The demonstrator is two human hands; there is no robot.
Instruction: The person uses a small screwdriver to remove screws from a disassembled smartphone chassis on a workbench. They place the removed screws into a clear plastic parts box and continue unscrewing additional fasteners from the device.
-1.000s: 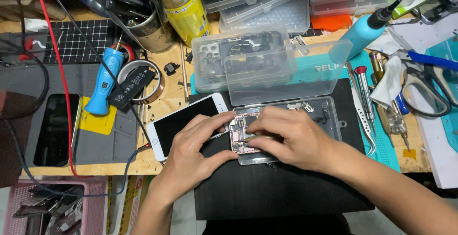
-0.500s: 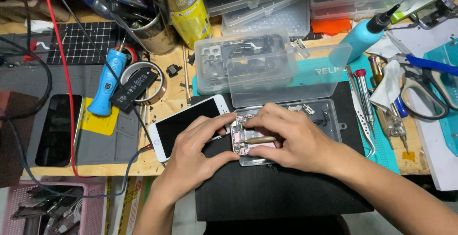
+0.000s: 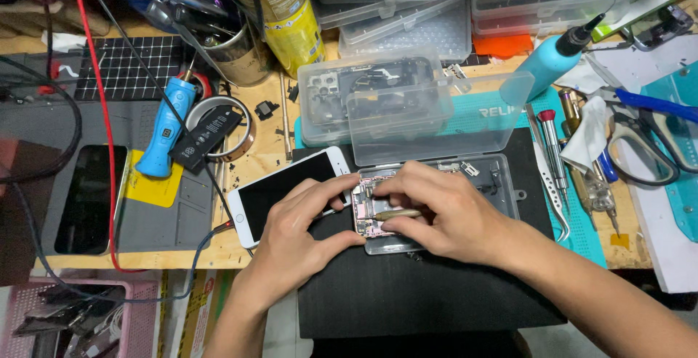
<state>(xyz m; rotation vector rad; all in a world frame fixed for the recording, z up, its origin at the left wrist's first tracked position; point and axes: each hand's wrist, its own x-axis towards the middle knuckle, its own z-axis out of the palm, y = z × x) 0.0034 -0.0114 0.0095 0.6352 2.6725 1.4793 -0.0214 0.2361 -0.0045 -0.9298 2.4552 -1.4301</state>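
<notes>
Left hand (image 3: 302, 231) pinches phone chassis (image 3: 369, 216) edge, grip clamped, over open clear parts box (image 3: 502, 183) on black mat (image 3: 407, 292); right hand (image 3: 443, 212) grip closed on slim brass-coloured tool (image 3: 396, 215); tool slip could scratch board; loose screws could scatter.

A wooden counter (image 3: 265, 151) fills the view under bright, even light, spread with a black mat (image 3: 429, 307), a grey mat (image 3: 156, 220) and a teal mat (image 3: 582, 212). A pink basket (image 3: 80, 322) sits below its near edge.
</notes>
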